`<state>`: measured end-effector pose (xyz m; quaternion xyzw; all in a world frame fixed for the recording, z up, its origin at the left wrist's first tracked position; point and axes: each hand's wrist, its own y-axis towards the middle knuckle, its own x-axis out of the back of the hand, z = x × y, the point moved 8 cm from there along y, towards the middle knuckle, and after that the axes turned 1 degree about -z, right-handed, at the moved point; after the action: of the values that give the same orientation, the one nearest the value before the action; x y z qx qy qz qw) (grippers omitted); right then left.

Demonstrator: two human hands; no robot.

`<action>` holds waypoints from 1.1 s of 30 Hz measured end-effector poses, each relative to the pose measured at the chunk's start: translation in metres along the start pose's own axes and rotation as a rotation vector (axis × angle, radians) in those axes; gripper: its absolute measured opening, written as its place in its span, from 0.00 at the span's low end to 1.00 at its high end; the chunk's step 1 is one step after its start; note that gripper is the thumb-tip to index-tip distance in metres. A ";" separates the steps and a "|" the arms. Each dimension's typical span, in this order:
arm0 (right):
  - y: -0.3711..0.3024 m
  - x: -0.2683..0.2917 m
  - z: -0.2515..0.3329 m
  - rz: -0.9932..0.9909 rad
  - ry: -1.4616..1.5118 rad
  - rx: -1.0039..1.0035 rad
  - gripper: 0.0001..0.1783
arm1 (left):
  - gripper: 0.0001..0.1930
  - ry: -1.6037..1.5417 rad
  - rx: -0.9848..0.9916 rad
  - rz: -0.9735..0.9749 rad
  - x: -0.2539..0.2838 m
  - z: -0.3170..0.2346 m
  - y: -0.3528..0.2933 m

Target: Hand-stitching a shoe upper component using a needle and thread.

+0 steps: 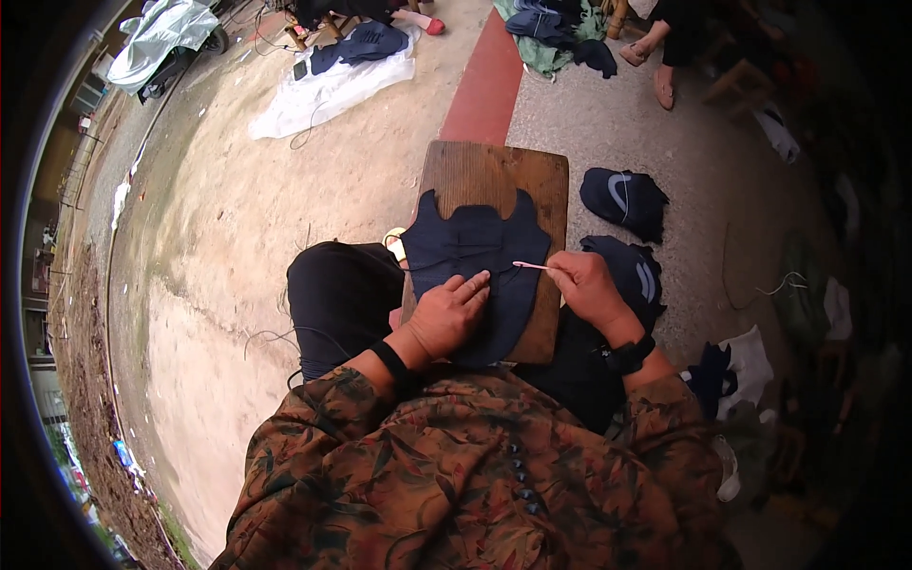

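A dark navy fabric piece [475, 237], cut like a shoe upper with two horns at its far end, lies flat on a wooden board [541, 180] across my lap. My left hand [445, 318] rests on its near-left part, fingers stretched out and pressing the cloth. Pinched in my right hand [589, 288] is a slim pink needle [532, 266], held at its right end. Its left tip, which seems to have an eye, lies over the right half of the fabric. Thin dark threads cross the cloth near my left fingertips.
Two folded navy shoe uppers [624, 204] with pale curved marks lie right of the board. Dark pieces lie on a white sheet [332, 90] at the far left. Other people sit at the back, one wearing sandals [663, 87]. A covered scooter [166, 43] stands far left.
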<state>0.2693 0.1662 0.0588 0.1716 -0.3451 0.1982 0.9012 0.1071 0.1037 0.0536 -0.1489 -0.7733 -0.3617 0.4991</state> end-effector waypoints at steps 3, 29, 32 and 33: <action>0.002 -0.013 -0.011 -0.121 0.328 -0.241 0.05 | 0.14 -0.008 0.004 -0.016 0.001 0.000 -0.002; 0.002 -0.063 0.014 -0.146 0.748 -0.313 0.05 | 0.05 -0.411 0.374 -0.159 0.001 0.039 -0.002; 0.001 -0.070 0.010 -0.221 0.916 -0.326 0.01 | 0.05 -0.402 0.348 -0.166 0.002 0.037 0.000; 0.002 -0.074 0.010 -0.221 0.916 -0.327 0.01 | 0.05 -0.393 0.344 -0.172 0.002 0.037 0.000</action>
<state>0.2122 0.1454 0.0149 -0.0412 0.0800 0.0998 0.9909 0.0817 0.1294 0.0462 -0.0628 -0.9152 -0.2301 0.3249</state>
